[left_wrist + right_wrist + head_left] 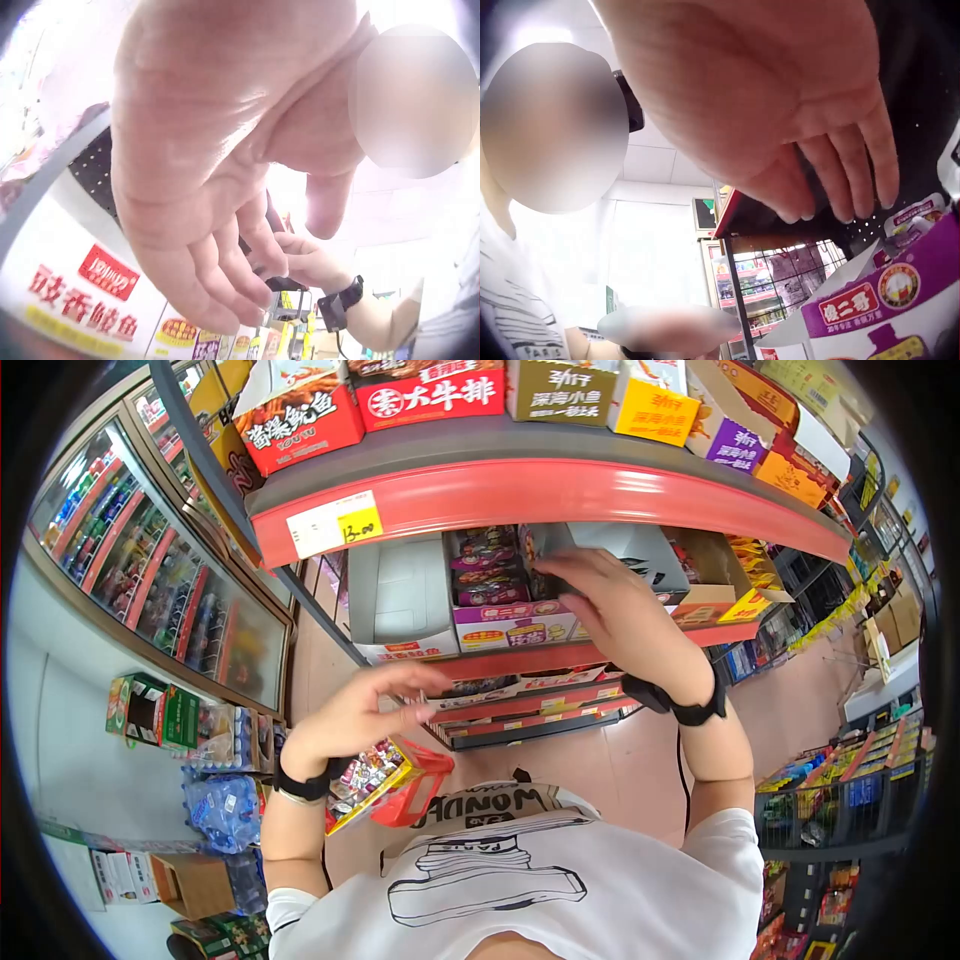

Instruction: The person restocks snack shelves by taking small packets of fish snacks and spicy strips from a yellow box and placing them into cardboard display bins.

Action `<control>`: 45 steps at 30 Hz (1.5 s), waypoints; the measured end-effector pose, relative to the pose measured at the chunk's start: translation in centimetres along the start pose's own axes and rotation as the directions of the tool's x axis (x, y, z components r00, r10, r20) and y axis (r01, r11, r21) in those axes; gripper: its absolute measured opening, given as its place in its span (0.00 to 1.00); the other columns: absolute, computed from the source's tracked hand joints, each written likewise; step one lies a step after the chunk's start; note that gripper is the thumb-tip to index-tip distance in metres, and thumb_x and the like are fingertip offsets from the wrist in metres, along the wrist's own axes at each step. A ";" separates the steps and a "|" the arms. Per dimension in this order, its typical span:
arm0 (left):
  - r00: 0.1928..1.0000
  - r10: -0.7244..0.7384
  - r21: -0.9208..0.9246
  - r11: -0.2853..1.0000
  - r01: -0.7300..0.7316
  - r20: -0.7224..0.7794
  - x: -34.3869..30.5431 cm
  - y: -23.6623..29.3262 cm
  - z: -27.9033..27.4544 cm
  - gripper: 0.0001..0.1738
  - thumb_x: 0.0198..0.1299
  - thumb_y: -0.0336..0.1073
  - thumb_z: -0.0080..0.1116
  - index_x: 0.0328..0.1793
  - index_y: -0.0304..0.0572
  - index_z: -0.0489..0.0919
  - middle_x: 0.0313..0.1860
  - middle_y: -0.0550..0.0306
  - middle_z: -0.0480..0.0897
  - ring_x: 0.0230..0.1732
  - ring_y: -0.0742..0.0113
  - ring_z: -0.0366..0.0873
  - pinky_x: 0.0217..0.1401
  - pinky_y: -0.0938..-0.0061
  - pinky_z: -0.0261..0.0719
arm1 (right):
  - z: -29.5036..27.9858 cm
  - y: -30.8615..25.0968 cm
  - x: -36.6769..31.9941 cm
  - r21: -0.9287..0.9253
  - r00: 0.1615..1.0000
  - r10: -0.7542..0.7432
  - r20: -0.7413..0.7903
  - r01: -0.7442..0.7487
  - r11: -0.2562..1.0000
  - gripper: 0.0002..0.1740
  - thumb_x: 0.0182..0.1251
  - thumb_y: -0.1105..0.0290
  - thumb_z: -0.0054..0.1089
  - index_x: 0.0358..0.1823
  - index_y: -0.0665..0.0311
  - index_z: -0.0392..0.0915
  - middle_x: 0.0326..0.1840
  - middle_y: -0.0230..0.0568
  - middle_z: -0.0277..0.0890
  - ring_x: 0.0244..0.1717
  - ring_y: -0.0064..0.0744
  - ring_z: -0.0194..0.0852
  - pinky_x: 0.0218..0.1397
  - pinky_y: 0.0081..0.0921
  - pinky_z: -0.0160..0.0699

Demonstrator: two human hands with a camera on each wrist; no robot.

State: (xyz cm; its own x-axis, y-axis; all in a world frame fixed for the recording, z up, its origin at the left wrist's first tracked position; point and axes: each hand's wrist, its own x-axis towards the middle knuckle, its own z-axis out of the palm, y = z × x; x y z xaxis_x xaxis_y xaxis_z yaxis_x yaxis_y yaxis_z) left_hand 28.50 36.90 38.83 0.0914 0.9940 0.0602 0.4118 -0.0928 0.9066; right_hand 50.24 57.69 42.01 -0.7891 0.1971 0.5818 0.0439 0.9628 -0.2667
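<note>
In the head view the right hand (620, 605) reaches over a purple-and-white box (515, 632) of dark snack packets (488, 572) on the middle shelf. Its fingers are extended near the packets; whether they touch one is unclear there. The right wrist view shows the right hand (810, 180) with spread fingers and a bare palm above the purple box (870, 300). The left hand (375, 705) hovers below and left of that shelf, fingers loosely bent, holding nothing visible. A white carton (82, 292) with red lettering lies beyond the left hand (225, 202) in the left wrist view.
A red-edged upper shelf (540, 492) with snack boxes overhangs the hands. A nearly empty white box (400, 595) stands left of the packets, an open carton (700, 575) to the right. Lower left are a red display box (420, 785) and bottled-water packs (222, 807).
</note>
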 end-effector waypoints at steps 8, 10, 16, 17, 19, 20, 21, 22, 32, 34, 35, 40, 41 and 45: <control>0.984 -0.051 0.323 0.940 0.106 -0.173 6.2 4.4 -1.8 0.20 0.58 0.35 0.58 0.55 0.35 0.73 0.47 0.54 0.78 0.51 0.70 0.74 0.53 0.75 0.71 | 5.8 4.5 4.2 -0.310 0.996 -0.086 0.024 0.089 0.947 0.25 0.53 0.64 0.61 0.55 0.60 0.72 0.55 0.53 0.69 0.60 0.50 0.61 0.61 0.39 0.58; 0.963 0.000 0.588 0.792 0.164 -0.268 7.6 4.7 -1.7 0.25 0.55 0.39 0.60 0.56 0.34 0.72 0.49 0.47 0.77 0.53 0.59 0.74 0.56 0.71 0.70 | 6.0 4.9 4.5 -0.394 0.996 -0.028 0.084 0.059 0.917 0.24 0.51 0.59 0.63 0.48 0.63 0.75 0.52 0.53 0.71 0.55 0.49 0.67 0.59 0.39 0.59; 0.956 0.088 0.752 0.639 0.163 -0.281 13.0 3.7 -1.4 0.37 0.46 0.41 0.67 0.60 0.32 0.66 0.55 0.36 0.73 0.60 0.43 0.67 0.61 0.62 0.66 | 4.3 6.1 2.8 -0.296 0.981 0.115 0.153 -0.065 0.953 0.16 0.53 0.63 0.61 0.37 0.68 0.75 0.38 0.52 0.75 0.41 0.50 0.74 0.56 0.50 0.61; 0.966 0.044 0.767 0.618 0.173 -0.254 13.9 4.0 -1.4 0.39 0.44 0.41 0.68 0.61 0.31 0.65 0.55 0.36 0.73 0.60 0.44 0.67 0.61 0.62 0.66 | 4.0 6.1 2.5 -0.308 0.986 0.097 0.138 -0.051 0.950 0.15 0.54 0.64 0.60 0.36 0.68 0.75 0.36 0.52 0.76 0.41 0.50 0.74 0.56 0.52 0.61; 0.967 -0.028 0.760 0.613 0.216 -0.253 16.1 3.1 -1.3 0.42 0.40 0.38 0.71 0.62 0.34 0.64 0.57 0.37 0.72 0.61 0.45 0.66 0.62 0.63 0.65 | 4.1 6.3 2.1 -0.297 0.985 0.101 0.142 -0.055 0.953 0.13 0.55 0.65 0.59 0.36 0.67 0.76 0.34 0.53 0.77 0.40 0.50 0.76 0.55 0.56 0.60; 0.984 0.000 0.773 0.619 0.142 -0.181 17.1 2.1 -1.4 0.43 0.38 0.37 0.72 0.62 0.35 0.64 0.58 0.39 0.71 0.61 0.46 0.66 0.62 0.63 0.65 | 4.2 6.3 2.0 -0.285 0.984 0.107 0.144 -0.062 0.956 0.12 0.56 0.66 0.57 0.36 0.67 0.77 0.31 0.54 0.78 0.39 0.50 0.77 0.54 0.60 0.59; 0.994 0.028 0.781 0.621 0.067 -0.107 18.0 1.2 -1.4 0.44 0.36 0.36 0.73 0.62 0.37 0.65 0.59 0.40 0.71 0.62 0.47 0.66 0.62 0.63 0.66 | 4.0 6.2 1.9 -0.286 0.984 0.103 0.142 -0.059 0.956 0.12 0.56 0.66 0.57 0.36 0.67 0.77 0.31 0.54 0.78 0.39 0.50 0.77 0.54 0.60 0.59; 0.993 0.012 0.790 0.608 0.084 -0.116 18.9 1.1 -1.1 0.45 0.33 0.35 0.75 0.63 0.39 0.65 0.59 0.41 0.71 0.61 0.49 0.66 0.62 0.64 0.66 | 4.0 6.0 1.8 -0.290 0.974 0.157 0.165 -0.105 0.951 0.11 0.57 0.65 0.57 0.35 0.67 0.75 0.32 0.52 0.77 0.39 0.50 0.76 0.57 0.59 0.57; 0.962 0.247 0.887 0.462 -0.013 -0.115 20.4 -1.2 -2.5 0.31 0.48 0.33 0.64 0.60 0.42 0.69 0.54 0.44 0.74 0.56 0.47 0.70 0.59 0.62 0.68 | 4.0 5.7 1.6 -0.294 0.940 0.258 0.225 -0.187 0.937 0.10 0.59 0.66 0.55 0.36 0.65 0.71 0.30 0.48 0.76 0.42 0.47 0.75 0.61 0.61 0.54; 0.974 0.177 0.877 0.478 0.037 -0.138 19.9 -0.6 -2.6 0.29 0.49 0.32 0.63 0.59 0.41 0.69 0.54 0.43 0.74 0.55 0.47 0.71 0.58 0.62 0.68 | 3.9 5.6 1.6 -0.293 0.936 0.259 0.239 -0.185 0.938 0.10 0.60 0.65 0.54 0.37 0.65 0.72 0.31 0.48 0.76 0.42 0.47 0.75 0.61 0.61 0.54; 0.981 0.108 0.866 0.493 0.086 -0.159 19.7 -0.4 -2.7 0.27 0.50 0.31 0.61 0.58 0.39 0.70 0.53 0.42 0.74 0.54 0.47 0.71 0.58 0.61 0.68 | 3.9 5.6 1.7 -0.294 0.931 0.262 0.253 -0.184 0.938 0.11 0.60 0.65 0.54 0.37 0.65 0.72 0.31 0.49 0.76 0.42 0.47 0.75 0.61 0.61 0.54; 0.944 0.270 0.890 0.453 0.048 -0.189 20.5 -2.5 -2.5 0.22 0.52 0.32 0.58 0.55 0.36 0.71 0.51 0.41 0.75 0.54 0.49 0.72 0.57 0.61 0.68 | 4.5 5.8 1.7 -0.342 0.927 0.242 0.286 -0.138 0.930 0.10 0.62 0.65 0.51 0.37 0.64 0.72 0.29 0.49 0.76 0.41 0.47 0.75 0.61 0.61 0.54; 0.920 0.332 0.892 0.451 0.040 -0.210 20.9 -3.1 -2.4 0.19 0.55 0.34 0.56 0.53 0.36 0.72 0.50 0.41 0.76 0.53 0.49 0.72 0.56 0.62 0.68 | 4.6 5.9 1.6 -0.338 0.933 0.234 0.273 -0.135 0.932 0.09 0.62 0.66 0.50 0.37 0.64 0.73 0.27 0.48 0.76 0.40 0.47 0.76 0.60 0.61 0.55; 0.906 0.193 0.778 0.598 0.196 -0.376 21.8 -3.5 -2.1 0.15 0.59 0.36 0.51 0.51 0.37 0.73 0.48 0.42 0.77 0.51 0.50 0.74 0.54 0.63 0.70 | 4.6 5.9 1.6 -0.350 0.941 0.229 0.248 -0.134 0.927 0.07 0.61 0.69 0.48 0.35 0.63 0.73 0.24 0.48 0.75 0.35 0.47 0.76 0.59 0.61 0.56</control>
State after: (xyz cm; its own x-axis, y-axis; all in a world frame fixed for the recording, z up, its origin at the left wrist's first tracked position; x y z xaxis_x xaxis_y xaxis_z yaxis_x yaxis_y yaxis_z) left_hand 27.15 59.03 37.82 -0.1787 0.9049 0.3862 0.9690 0.0938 0.2286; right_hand 46.41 62.83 37.77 -0.8846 0.3605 0.2959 0.3608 0.9310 -0.0557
